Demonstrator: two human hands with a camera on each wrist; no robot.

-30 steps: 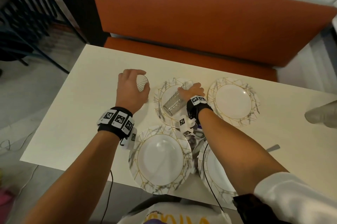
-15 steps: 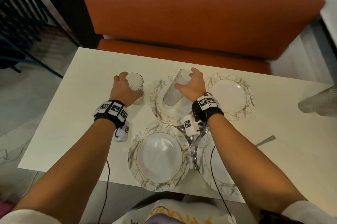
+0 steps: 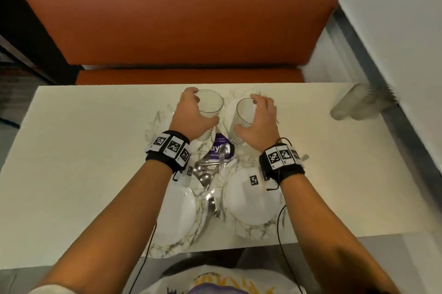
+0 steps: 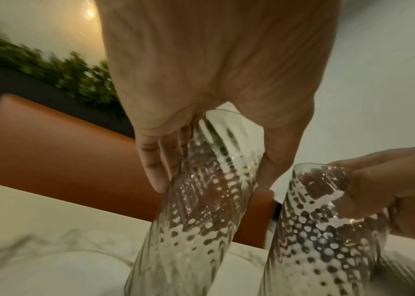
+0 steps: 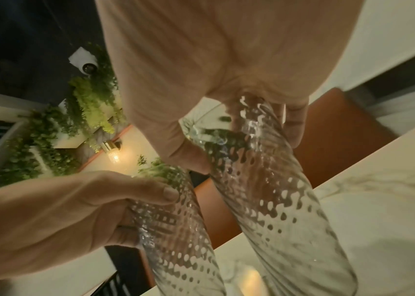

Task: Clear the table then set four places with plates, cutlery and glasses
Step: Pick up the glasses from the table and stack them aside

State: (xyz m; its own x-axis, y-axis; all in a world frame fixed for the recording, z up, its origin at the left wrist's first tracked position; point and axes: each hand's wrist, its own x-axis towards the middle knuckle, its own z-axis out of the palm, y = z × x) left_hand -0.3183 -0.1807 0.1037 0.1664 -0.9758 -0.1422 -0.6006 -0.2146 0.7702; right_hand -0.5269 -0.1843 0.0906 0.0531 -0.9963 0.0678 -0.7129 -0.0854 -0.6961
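Left hand (image 3: 191, 116) and right hand (image 3: 260, 121) raised, fingers (image 4: 150, 160) curled.

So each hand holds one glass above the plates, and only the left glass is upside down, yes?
Not quite: neither glass is upside down. The head view shows the left hand and the right hand each gripping a glass, left glass and right glass, rims up, above the plates.

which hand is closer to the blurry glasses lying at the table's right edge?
Right. The right hand grips its glass nearer the blurry glasses; the left hand, gripping the other, sits beyond it.
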